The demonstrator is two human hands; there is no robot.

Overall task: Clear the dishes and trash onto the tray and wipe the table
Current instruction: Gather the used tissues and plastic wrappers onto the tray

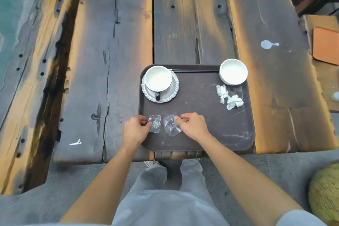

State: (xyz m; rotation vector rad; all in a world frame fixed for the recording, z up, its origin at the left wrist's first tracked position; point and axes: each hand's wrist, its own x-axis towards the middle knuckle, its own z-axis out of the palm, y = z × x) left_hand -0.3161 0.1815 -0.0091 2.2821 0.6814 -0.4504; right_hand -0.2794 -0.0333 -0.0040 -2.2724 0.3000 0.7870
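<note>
A dark brown tray (198, 104) lies at the near edge of the wooden table (113, 46). On its far left a white cup (158, 78) stands on a scalloped saucer (175, 89). A white bowl (233, 71) sits at the far right corner, with crumpled white paper (229, 96) in front of it. Two pieces of clear plastic wrapper lie on the tray's near left part. My left hand (134, 129) pinches the left wrapper piece (155, 123). My right hand (192, 124) pinches the right wrapper piece (170, 124).
White spill marks show on the table at the far right (267, 44) and near left (75, 142). An orange pad (325, 47) lies on a bench to the right. A yellow-green round object (324, 192) sits on the floor at the right. My legs stand below the table edge.
</note>
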